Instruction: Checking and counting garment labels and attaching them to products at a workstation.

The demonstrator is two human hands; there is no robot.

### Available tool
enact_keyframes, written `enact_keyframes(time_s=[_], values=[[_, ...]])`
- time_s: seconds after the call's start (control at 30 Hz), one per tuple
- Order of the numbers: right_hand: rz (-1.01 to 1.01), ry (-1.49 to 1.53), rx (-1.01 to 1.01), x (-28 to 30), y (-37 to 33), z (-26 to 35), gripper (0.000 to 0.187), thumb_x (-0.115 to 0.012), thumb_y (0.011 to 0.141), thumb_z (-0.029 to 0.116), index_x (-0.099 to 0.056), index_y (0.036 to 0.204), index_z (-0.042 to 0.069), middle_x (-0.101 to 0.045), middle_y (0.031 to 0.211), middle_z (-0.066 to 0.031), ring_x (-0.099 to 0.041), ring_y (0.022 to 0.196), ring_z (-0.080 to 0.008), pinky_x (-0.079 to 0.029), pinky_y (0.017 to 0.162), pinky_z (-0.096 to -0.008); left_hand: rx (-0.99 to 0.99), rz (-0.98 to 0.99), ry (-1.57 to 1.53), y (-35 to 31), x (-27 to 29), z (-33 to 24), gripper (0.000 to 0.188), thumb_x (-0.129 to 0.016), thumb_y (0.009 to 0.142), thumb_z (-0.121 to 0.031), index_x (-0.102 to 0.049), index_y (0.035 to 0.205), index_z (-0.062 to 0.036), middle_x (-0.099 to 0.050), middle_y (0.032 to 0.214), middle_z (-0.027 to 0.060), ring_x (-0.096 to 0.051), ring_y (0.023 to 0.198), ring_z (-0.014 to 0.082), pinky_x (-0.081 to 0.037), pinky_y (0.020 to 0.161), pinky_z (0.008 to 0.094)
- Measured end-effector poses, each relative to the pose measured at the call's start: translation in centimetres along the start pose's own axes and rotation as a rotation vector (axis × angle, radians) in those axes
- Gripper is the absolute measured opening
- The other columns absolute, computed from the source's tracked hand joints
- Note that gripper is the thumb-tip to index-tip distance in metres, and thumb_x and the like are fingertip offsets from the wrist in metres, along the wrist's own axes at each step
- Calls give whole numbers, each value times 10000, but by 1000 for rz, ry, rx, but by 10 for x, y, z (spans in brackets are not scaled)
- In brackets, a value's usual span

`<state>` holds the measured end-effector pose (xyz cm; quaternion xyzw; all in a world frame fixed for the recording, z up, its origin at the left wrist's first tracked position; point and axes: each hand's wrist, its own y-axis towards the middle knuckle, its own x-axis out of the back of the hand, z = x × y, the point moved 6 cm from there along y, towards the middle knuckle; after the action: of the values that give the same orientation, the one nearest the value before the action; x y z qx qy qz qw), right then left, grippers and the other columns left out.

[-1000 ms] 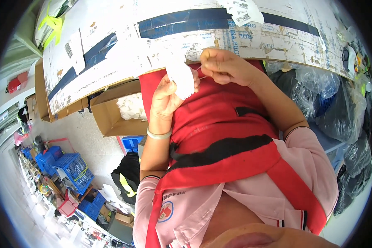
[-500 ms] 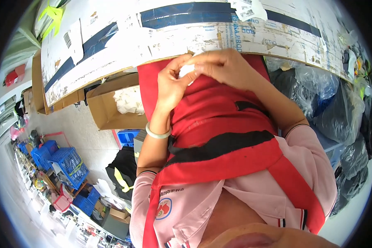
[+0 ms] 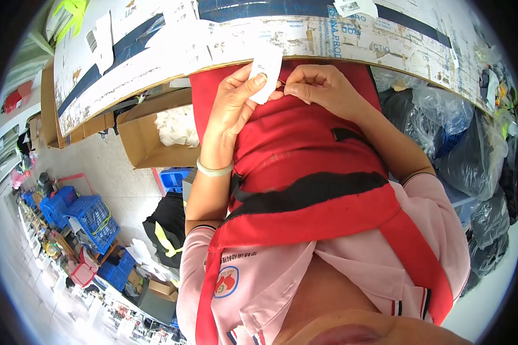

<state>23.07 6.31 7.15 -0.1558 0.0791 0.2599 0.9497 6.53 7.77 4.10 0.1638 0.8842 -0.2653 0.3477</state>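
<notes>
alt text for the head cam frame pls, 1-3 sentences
A person's left hand pinches a small white paper tag while the right hand grips something thin beside it, both over a red fabric garment with a black band on the lap. Ahead runs a worn cardboard-covered table edge; to the left, an open brown cardboard box and blue plastic crates sit on the floor.

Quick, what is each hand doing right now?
Left hand: closed, pinching a small white tag between thumb and fingers.
Right hand: closed in a pinch beside the tag, over the red garment; what it pinches is too small to tell.
</notes>
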Motion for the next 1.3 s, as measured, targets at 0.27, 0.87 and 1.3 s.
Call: enact_keyframes(time_s=[0.27, 0.87, 1.3], values=[[-26, -17, 45, 1, 0, 3, 168, -606, 976, 175, -659, 982, 16, -651, 858, 5, -492, 716, -43, -414, 668, -204, 81, 65, -94, 3, 0, 12, 396, -640, 950, -103, -547, 1281, 94, -688, 1054, 170, -691, 926, 237, -602, 838, 379], [-88, -867, 678, -38, -3, 34, 59, -731, 793, 94, -701, 841, 111, -630, 873, -15, -574, 931, -199, -469, 831, -329, -178, -159, 359, 25, -18, -2, 365, -675, 922, -42, -598, 1268, 45, -696, 1094, 79, -642, 900, 97, -542, 765, 232], [-238, -94, 266, -1, 1, 13, 118, -658, 940, 140, -661, 951, 23, -647, 789, -19, -619, 761, -70, -483, 671, -232, 3, -32, 112, 15, -20, 6, 378, -638, 951, -74, -566, 1303, 42, -677, 1124, 117, -678, 947, 180, -600, 798, 311]])
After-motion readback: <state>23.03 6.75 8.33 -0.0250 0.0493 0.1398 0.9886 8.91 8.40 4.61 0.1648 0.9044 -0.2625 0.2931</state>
